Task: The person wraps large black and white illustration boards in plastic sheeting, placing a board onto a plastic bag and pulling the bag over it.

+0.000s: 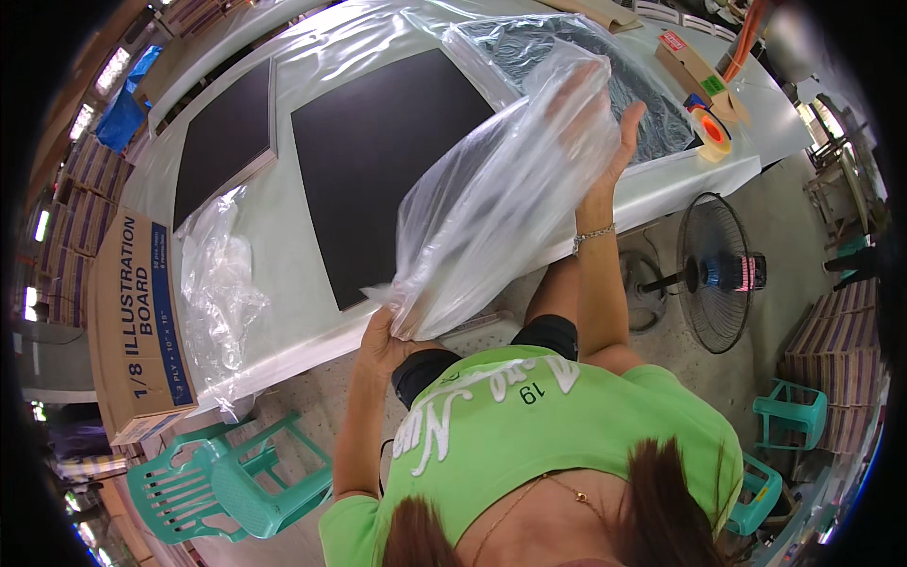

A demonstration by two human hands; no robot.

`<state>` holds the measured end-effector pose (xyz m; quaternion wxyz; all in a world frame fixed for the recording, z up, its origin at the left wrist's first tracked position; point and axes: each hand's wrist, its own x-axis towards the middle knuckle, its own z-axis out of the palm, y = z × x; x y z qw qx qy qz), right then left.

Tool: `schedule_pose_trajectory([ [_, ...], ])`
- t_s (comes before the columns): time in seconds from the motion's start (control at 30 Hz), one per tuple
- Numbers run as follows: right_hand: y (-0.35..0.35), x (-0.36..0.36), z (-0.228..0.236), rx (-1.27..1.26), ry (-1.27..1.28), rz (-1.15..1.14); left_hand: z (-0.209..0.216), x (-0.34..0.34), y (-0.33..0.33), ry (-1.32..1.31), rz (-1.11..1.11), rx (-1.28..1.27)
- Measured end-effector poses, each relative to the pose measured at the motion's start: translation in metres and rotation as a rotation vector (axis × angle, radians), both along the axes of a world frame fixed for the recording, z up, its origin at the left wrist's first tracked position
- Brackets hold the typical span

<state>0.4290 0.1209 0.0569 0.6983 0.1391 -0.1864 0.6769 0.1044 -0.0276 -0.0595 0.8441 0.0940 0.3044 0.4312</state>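
A clear plastic bag [501, 189] is stretched slantwise between my two hands over the table's front edge. Its lower left corner is gripped in my left hand [381, 342], whose fingers are closed. My right hand [605, 123] is at the upper end; its fingers are extended and show through the plastic, with the thumb apart outside it. Whether those fingers are inside the bag or behind it, I cannot tell. Beneath and left of the bag lies a black board [378, 142]. Farther left is a stack of black boards [227, 137]. A plastic-wrapped dark stack [652, 118] lies beyond my right hand.
Crumpled clear plastic [222, 283] and a cardboard box [142, 331] are at the table's left end. A tape roll [712, 134] and a small carton [690, 66] sit at the right. A standing fan [713, 274] and green plastic chairs [255, 482] stand on the floor.
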Motion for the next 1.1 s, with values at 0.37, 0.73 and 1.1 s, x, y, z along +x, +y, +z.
schedule_pose_trajectory([
  [0.37, -0.004, 0.005, -0.039, -0.373, -0.361, 0.23, -0.002, -0.07, 0.025, -0.049, 0.616, 0.601],
  [0.73, -0.091, 0.004, -0.075, -0.059, -0.856, 0.808, 0.119, -0.125, 0.052, -0.41, 0.597, 0.814],
  [1.1, -0.096, 0.04, -0.113, -0.376, -1.649, -0.826, 0.02, -0.074, -0.027, 1.353, 0.308, 0.573],
])
